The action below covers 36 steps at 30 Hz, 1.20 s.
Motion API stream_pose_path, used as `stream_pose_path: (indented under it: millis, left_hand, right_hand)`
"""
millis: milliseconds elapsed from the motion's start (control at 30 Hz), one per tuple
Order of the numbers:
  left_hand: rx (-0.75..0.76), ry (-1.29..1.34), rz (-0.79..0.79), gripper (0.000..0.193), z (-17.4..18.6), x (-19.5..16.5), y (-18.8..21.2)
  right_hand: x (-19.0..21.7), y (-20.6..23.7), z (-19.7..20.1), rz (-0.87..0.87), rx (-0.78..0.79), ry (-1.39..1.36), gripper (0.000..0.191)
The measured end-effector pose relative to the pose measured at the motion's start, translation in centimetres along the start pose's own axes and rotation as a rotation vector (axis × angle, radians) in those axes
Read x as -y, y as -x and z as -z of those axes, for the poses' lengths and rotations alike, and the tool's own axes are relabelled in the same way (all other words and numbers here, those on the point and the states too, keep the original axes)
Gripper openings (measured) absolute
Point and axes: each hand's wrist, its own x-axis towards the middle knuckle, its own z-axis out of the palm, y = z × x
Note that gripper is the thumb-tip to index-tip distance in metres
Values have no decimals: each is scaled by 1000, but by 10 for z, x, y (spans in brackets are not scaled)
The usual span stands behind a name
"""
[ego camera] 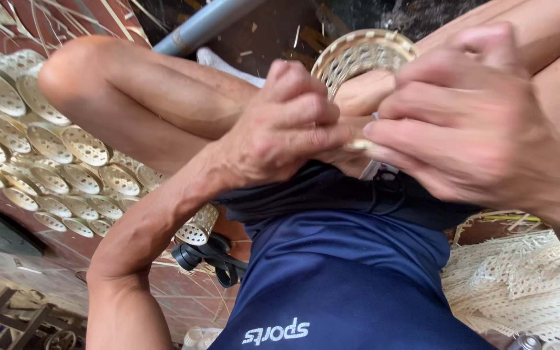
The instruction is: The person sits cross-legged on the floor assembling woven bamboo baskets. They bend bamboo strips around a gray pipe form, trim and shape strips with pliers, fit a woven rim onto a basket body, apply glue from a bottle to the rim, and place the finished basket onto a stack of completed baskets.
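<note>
— How many baskets do you have in hand?

— One. My left grip (286, 126) and my right grip (461, 116) are both closed on the same small woven basket (364, 55), held above my lap between my knees. The left is a fist around its lower part, the right pinches at its near edge with fingers (409, 133) pressed together.

— Can you see all of it?

— No. Only the open-weave rim and part of the wall show above my knuckles; the base is hidden behind both hands. Something pale sits between my fingertips, too covered to make out.

— And around you?

— On the floor to my left lies a stack of finished baskets (46, 155), laid on their sides in rows. I count over twenty, but the far ones run off the picture's edge, so no exact count. One more basket (197, 227) peeks out under my left forearm. To my right, a heap of woven matting (513, 285), cut off by my arm. One grey pipe (209, 23) crosses the floor beyond my knee.
</note>
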Motion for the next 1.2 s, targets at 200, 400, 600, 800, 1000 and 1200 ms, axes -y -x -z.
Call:
stream_pose_path:
  millis: [200,400,600,800,1000,1200]
  left_hand:
    - [141,-43,-22,25,-37,-50,22]
    - [179,-34,117,16,-48,-75,26]
    - [210,-30,113,24,-49,-76,32]
    - [216,-75,106,27,-49,-79,39]
    - [236,-53,54,25,-49,-75,44]
    - [163,-141,-35,24,-48,-74,52]
  right_hand:
    - [19,26,-17,-245,55,190,18]
    - [34,48,-39,-238,232,348,17]
    - [54,19,-19,-249,230,385,22]
    - [90,25,-7,-70,116,229,30]
    - [85,74,-44,-80,210,132,25]
    - [82,83,-48,-54,266,160,17]
